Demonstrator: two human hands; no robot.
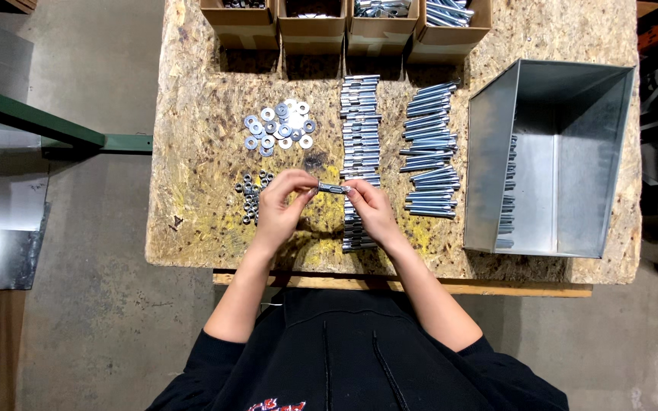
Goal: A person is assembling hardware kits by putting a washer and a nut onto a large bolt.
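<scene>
Hands meet over the middle of a chipboard table (192, 228), both pinching one short metal sleeve (333, 188) that lies level between them. The left hand (279, 205) grips the sleeve's left end with thumb and fingertips; the right hand (371, 209) grips its right end the same way. The sleeve hangs just above the table, over the near part of a long column of similar sleeves (360, 129) laid side by side. To the right of that column runs a second row of longer bolts (429, 152), also laid flat. A loose heap of washers (279, 125) sits beyond the left hand, and a small cluster of nuts (251, 196) lies just beside that hand's knuckles. At the right edge of the table stands an open sheet-metal bin (557, 152), with a few metal pieces stacked against its inner left wall. Four cardboard boxes (344, 27) line the far edge, some showing metal parts inside.
</scene>
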